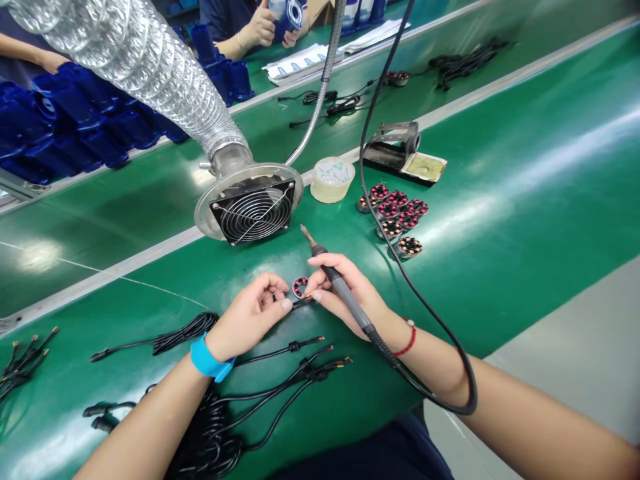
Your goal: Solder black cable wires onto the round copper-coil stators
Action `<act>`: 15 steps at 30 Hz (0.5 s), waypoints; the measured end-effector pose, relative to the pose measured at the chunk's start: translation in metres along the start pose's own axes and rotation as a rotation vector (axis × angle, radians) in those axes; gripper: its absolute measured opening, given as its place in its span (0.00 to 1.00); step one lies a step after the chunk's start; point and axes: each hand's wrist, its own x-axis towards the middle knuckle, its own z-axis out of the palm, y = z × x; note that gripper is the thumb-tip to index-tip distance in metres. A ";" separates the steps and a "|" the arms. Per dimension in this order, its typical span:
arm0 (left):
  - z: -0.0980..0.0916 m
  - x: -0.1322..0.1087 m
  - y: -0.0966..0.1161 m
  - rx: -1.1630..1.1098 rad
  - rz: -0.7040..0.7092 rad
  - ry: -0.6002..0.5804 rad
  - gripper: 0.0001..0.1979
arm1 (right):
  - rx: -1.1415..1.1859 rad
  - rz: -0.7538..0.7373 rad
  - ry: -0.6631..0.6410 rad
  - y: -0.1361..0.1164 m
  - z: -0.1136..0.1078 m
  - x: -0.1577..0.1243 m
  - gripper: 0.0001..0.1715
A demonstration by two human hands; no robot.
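Note:
My left hand (255, 312) pinches the end of a black cable (299, 302) between thumb and fingers. My right hand (350, 293) is closed around a soldering iron (341, 288), its tip pointing up and away to the left. The thumb and fingertips of that hand also touch the thin wires at the cable's end. Just beyond the fingertips a small round motor stator (300, 285) with red windings rests on the green bench, partly covered by the fingers. A bundled black cable (185, 333) runs out from beside my left wrist.
A fume extractor fan (256, 212) hangs ahead on a foil duct (165, 73). Several stators (390, 211) stand right of a tape roll (333, 180), near a soldering iron stand (395, 150). Cables (215, 427) lie in front. Co-workers' hands (263, 27) hold a blue part across the bench.

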 end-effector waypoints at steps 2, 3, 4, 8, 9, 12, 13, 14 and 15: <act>0.003 -0.001 0.001 -0.071 0.034 0.057 0.09 | 0.051 0.035 -0.023 0.000 0.001 0.001 0.20; 0.004 -0.001 0.001 -0.075 0.048 0.075 0.08 | 0.064 0.051 -0.029 0.000 0.001 0.001 0.20; 0.006 -0.001 0.001 -0.056 0.065 0.081 0.09 | 0.067 0.064 -0.032 -0.001 0.002 0.001 0.21; 0.011 -0.001 0.002 0.076 0.136 0.073 0.08 | 0.046 0.064 -0.029 -0.003 0.005 0.000 0.24; 0.012 -0.001 0.003 0.098 0.138 0.071 0.07 | 0.044 0.049 -0.026 -0.003 0.005 0.000 0.24; 0.014 -0.001 0.004 0.143 0.122 0.070 0.08 | 0.023 0.007 -0.021 -0.004 0.007 -0.001 0.25; 0.014 -0.001 0.005 0.157 0.116 0.068 0.08 | 0.009 -0.006 -0.018 -0.003 0.008 -0.001 0.25; 0.014 -0.001 0.006 0.173 0.113 0.065 0.08 | -0.007 -0.021 -0.017 -0.003 0.009 -0.001 0.24; 0.014 -0.002 0.007 0.189 0.113 0.064 0.08 | -0.021 -0.040 -0.017 -0.003 0.009 -0.001 0.24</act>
